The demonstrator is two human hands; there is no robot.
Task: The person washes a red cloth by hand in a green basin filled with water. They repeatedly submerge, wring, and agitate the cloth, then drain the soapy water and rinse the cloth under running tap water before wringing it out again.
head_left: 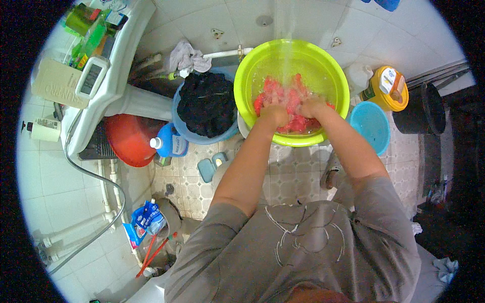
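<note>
A lime-green plastic basin (242, 87) stands before me, and a stream of water (288, 57) falls into it from above. Wet red cloth (293, 99) lies bunched in the water. My left hand (274, 113) grips the cloth on the left side, its fingertips lost among the folds. On the right, my right hand (313, 106) is closed on another part of the same cloth, close to the basin's near right wall. Splashing water blurs the fingers of both hands.
Left of the basin, a blue tub (177, 125) holds dark cloth (206, 104). Near it are a blue detergent bottle (172, 145), a red basin (130, 140) and a white pedestal sink (130, 49). A small turquoise basin (370, 127), yellow bucket (382, 91) and black bin (418, 111) stand right.
</note>
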